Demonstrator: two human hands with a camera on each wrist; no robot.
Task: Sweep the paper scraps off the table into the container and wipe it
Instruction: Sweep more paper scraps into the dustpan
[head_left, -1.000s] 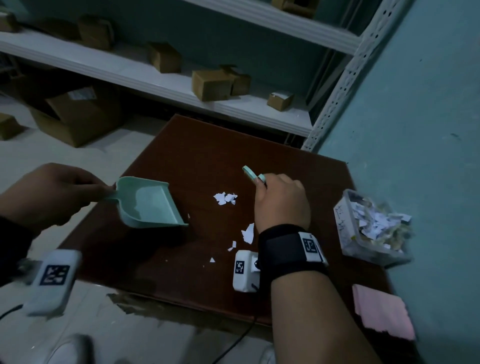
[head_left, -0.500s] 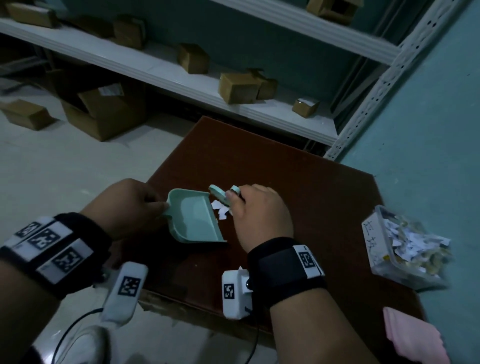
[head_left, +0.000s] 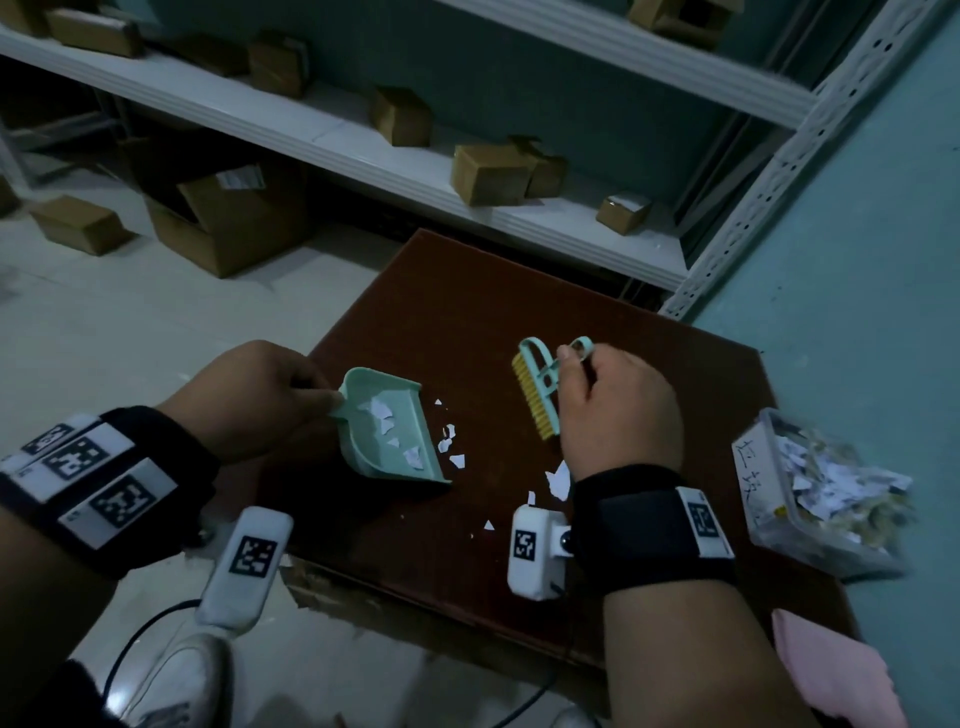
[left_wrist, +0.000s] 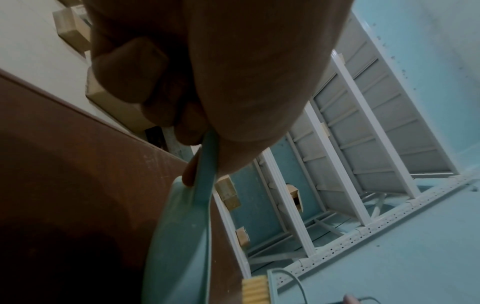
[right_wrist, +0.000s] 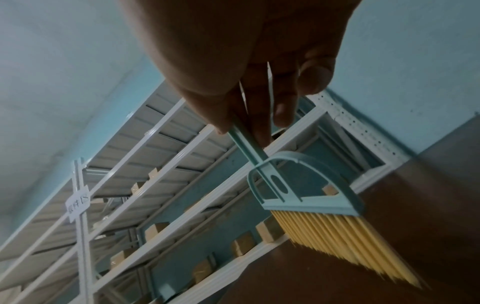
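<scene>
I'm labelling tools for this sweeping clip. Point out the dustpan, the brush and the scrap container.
dustpan (head_left: 387, 434): head view, on its inner floor among the scraps.
brush (head_left: 535, 402): head view, on the yellow bristles.
scrap container (head_left: 753, 483): head view, on its clear near wall with writing.

My right hand (head_left: 618, 410) has swung the brush (head_left: 537, 395) away from the dustpan (head_left: 387, 431), toward the tabletop's right edge; half a second ago its head sat at the pan's mouth. Yellow bristles now show, turned toward the pan. Several paper scraps (head_left: 384, 415) now lie inside the pan, which was empty a second ago. My left hand (head_left: 254, 400) has carried the pan in from the left edge toward the middle
</scene>
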